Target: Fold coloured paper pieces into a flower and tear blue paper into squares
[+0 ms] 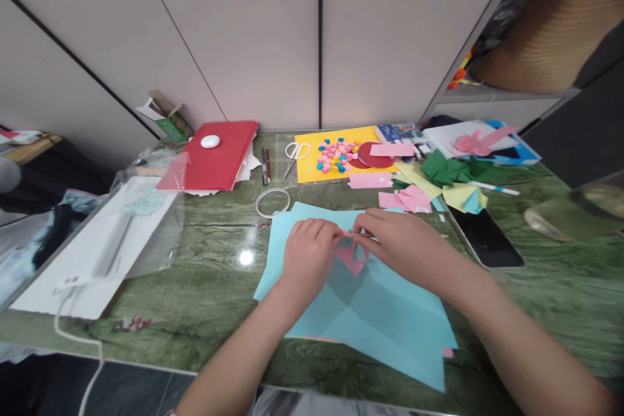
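Both hands meet above light blue paper sheets (375,318) spread on the green table. My left hand (312,253) is closed, its thumb and fingertips pinching the left side of a small pink piece of paper (351,261). From the other side, the fingertips of my right hand (397,240) pinch the same paper, so my right hand is closed too. A pointed pink part of it hangs below the fingers, with a greyish-blue patch at its right. My fingers hide the upper part, so its full shape cannot be made out.
Behind lie scissors (296,153), a tape roll (273,203) and small coloured balls (336,156) on yellow paper (307,172). Right are a phone (485,237), folded green paper (443,169) and a clear container (580,211). Left are a red folder (219,162) and a white cable (80,338).
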Action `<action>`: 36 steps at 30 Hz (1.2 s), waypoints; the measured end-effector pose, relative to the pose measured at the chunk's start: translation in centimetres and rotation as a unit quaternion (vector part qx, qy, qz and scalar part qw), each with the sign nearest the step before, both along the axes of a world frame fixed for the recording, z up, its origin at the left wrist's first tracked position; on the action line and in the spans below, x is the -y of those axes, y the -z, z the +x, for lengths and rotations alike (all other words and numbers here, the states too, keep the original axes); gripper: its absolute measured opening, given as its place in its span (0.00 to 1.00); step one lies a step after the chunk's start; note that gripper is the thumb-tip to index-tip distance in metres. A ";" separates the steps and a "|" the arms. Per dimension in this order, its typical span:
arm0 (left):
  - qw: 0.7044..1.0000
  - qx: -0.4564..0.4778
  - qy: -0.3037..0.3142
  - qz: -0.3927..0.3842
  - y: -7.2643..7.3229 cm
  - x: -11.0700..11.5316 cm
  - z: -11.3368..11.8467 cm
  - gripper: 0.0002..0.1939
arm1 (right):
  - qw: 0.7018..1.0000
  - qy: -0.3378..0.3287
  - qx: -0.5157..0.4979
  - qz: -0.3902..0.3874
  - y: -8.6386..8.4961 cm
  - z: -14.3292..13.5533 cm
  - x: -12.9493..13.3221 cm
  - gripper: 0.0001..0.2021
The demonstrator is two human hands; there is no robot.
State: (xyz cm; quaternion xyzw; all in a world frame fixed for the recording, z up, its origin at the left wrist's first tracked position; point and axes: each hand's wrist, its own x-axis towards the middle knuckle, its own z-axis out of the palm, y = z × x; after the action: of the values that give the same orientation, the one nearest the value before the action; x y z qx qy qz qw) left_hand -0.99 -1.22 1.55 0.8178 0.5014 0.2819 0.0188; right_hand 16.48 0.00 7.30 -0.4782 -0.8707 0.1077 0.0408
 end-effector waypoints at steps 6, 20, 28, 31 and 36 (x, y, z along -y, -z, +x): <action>0.999 0.000 0.014 0.030 -0.1 0.2 0.0 0.07 | 1.000 0.007 0.009 -0.004 -0.3 0.0 0.1 0.09; 0.996 -0.039 0.022 0.074 0.2 0.1 0.1 0.04 | 0.998 0.055 0.003 0.024 -0.1 -0.7 0.3 0.07; 0.995 -0.054 0.024 0.084 0.0 0.1 0.2 0.03 | 0.995 0.046 0.040 0.083 0.2 -1.3 0.6 0.05; 0.995 -0.062 0.024 0.077 0.0 0.2 0.2 0.03 | 0.992 0.041 0.047 0.110 0.5 -1.4 0.7 0.05; 0.995 -0.073 0.031 0.061 0.0 0.1 0.2 0.05 | 0.991 0.027 0.046 0.125 0.8 -1.3 0.6 0.05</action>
State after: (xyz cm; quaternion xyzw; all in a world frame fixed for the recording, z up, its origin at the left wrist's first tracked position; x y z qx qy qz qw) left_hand -0.84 -1.35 1.57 0.8511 0.4574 0.2508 -0.0586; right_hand 15.15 -0.61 6.48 -0.4973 -0.8649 -0.0257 0.0633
